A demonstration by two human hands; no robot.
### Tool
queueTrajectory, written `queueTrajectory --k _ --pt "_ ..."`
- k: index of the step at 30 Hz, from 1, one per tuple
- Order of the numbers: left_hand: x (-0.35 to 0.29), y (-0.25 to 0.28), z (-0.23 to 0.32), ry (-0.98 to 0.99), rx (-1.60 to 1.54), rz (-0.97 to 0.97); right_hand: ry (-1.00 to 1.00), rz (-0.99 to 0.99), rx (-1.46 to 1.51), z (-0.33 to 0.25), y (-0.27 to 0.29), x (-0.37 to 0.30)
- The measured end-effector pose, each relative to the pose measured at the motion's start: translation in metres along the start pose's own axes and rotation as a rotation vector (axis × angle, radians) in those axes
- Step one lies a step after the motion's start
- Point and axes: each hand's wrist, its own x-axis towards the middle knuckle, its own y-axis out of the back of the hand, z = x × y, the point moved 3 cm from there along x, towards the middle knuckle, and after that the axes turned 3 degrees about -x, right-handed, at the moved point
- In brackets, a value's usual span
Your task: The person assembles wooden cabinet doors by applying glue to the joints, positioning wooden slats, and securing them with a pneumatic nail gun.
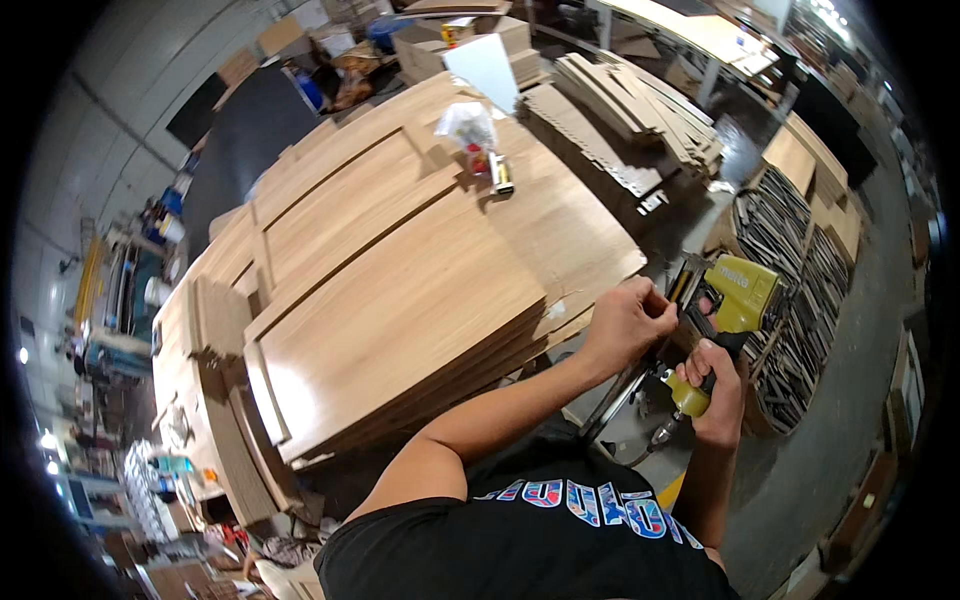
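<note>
My right hand grips a yellow-green air nailer by its dark handle, off the right end of the worktable. An air hose fitting hangs from the handle's lower end. My left hand is beside the nailer's dark magazine, its thumb and fingers pinched together. Whatever lies between those fingers is too small or hidden to name. Left of my hands, wood-grain panels lie stacked on the table, their cut edges toward me.
On the wood-grain tabletop lie a clear plastic bag and a small yellow-black tool. Narrow boards line the table's left side. Cut strips are piled beyond. A bin of thin scraps stands at right.
</note>
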Motion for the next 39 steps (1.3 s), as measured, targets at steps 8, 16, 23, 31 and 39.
queueTrajectory --k 8,16,23,31,39 --pt "-0.071 0.047 -0.060 0.191 -0.296 0.044 -0.224 -0.175 0.119 0.042 -0.015 -0.025" --pt "-0.089 0.145 -0.068 0.422 -0.348 0.253 -0.574 -0.430 0.277 0.099 -0.079 -0.010" --pt "-0.286 0.287 0.051 -0.134 -0.007 -0.378 -0.864 -0.406 0.557 0.179 -0.152 0.021" --pt "-0.315 0.370 -0.058 -0.097 -0.553 0.357 -0.902 -0.542 0.307 0.253 -0.316 -0.032" --pt "-0.309 0.423 -0.081 -0.213 -1.400 0.337 -0.942 -0.697 0.130 0.306 -0.417 -0.050"
